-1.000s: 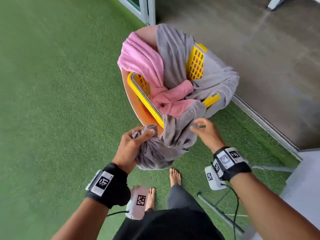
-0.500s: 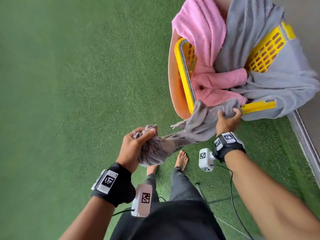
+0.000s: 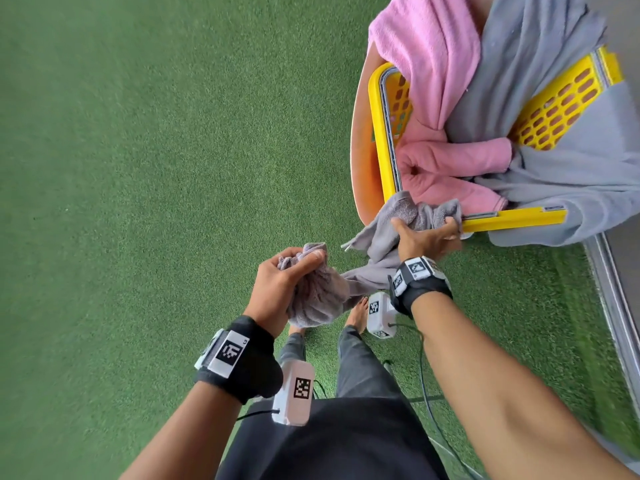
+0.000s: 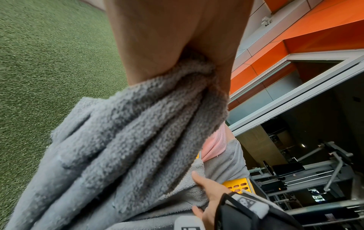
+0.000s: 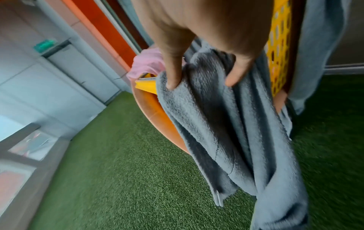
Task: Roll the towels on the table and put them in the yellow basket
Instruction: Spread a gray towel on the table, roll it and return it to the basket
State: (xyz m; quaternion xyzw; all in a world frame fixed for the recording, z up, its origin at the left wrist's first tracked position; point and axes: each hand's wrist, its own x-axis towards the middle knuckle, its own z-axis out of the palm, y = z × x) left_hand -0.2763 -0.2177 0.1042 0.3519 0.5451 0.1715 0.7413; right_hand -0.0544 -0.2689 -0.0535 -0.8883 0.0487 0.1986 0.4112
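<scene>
Green turf (image 3: 138, 168) filled the left and bottom of the head view, with an orange round table (image 3: 362, 161) at upper right carrying the yellow basket (image 3: 377, 126). I had one small grey towel (image 3: 384, 237) strung between both hands, off the table edge and over the turf, not yet rolled. My left hand (image 3: 277, 289) sat at centre frame, fingers curled round a bunched wad of one end. My right hand (image 3: 424, 239) was up and right of it, just beside the basket's near rim, thumb and fingers pinching the other end; the right wrist view showed the cloth hanging slack below that pinch. So the towel's long axis ran from lower left to upper right, pointing at the basket corner. Right hand was clearly the nearer one to the basket and table. A pink towel (image 3: 446, 161) and a larger grey towel (image 3: 554, 174) lay draped in and over the basket, unrolled. My read: the next move hinged on getting this towel flat on the table, which the basket mostly covered.
</scene>
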